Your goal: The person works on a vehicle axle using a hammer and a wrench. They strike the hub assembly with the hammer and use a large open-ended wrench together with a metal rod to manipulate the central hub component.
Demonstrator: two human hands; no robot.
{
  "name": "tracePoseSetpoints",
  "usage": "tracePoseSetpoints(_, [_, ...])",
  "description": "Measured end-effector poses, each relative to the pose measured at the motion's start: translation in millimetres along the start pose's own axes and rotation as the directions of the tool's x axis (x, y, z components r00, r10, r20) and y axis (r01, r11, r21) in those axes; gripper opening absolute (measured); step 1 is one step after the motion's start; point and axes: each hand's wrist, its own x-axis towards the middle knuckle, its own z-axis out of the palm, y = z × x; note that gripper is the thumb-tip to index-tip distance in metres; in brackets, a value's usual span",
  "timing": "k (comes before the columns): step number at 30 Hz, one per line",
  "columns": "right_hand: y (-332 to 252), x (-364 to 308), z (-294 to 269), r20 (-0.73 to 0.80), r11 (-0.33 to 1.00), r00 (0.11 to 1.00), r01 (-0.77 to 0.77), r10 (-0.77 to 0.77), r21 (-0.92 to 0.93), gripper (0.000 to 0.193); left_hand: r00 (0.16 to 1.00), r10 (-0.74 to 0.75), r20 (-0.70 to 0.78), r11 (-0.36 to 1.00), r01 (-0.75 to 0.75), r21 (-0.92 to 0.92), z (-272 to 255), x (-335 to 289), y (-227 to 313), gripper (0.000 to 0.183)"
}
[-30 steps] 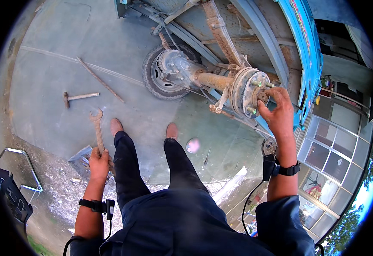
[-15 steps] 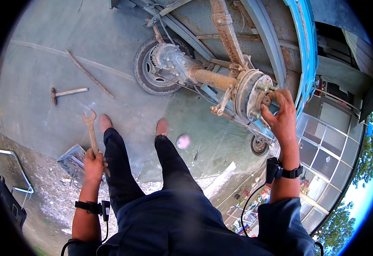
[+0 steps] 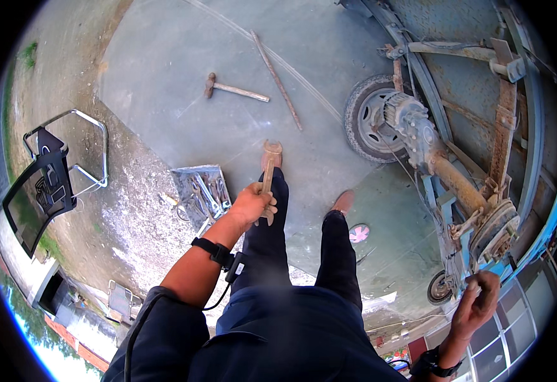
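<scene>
In front of my left leg, my left hand (image 3: 250,204) is closed round a large open-ended wrench (image 3: 268,177), its jaw pointing away from me. My right hand (image 3: 472,309) is off at the lower right, fingers curled inward; whatever they may hold is too small to make out. Just beyond that hand is the wheel hub (image 3: 496,234) with its brake drum, apart from the fingers. It sits at the near end of a rusty axle (image 3: 460,179) under a raised blue vehicle body.
A tray (image 3: 178,184) of wrenches stands left of my leg. Ahead on the floor lie a hammer (image 3: 237,91) and a long rod (image 3: 277,83). A mounted wheel (image 3: 353,121) is at the axle's far end. A metal-framed chair (image 3: 105,146) stands left.
My right hand has come away from the hub, fingers curled. My view has swung left, so the axle now appears further right. The wrench stays in my left hand.
</scene>
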Motion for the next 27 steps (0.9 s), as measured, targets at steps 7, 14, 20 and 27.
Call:
tracePoseSetpoints(7, [-14.8,12.0,181.0,0.644,0.907,0.764,-0.3,0.044,0.294,0.03,0.998,-0.004,-0.066,0.999,0.001,-0.052,-33.0,77.0,14.2,0.024])
tracePoseSetpoints(14, [62.4,55.6,439.5,0.66,0.962,0.748,-0.122,-0.074,0.246,0.037,0.961,0.221,-0.168,0.844,-0.102,0.527,-103.2,172.2,14.0,0.039])
tracePoseSetpoints(20, [62.8,129.8,603.6,0.641,0.98,0.762,-0.046,-0.091,0.193,0.049,0.96,0.177,-0.215,0.807,-0.017,0.59,-145.7,233.9,-13.1,0.042])
tracePoseSetpoints(27, [52.2,170.8,725.5,0.556,0.984,0.816,-0.179,0.16,-0.021,0.049,0.959,0.065,-0.278,0.871,0.081,0.484,-160.4,254.9,-49.2,0.041])
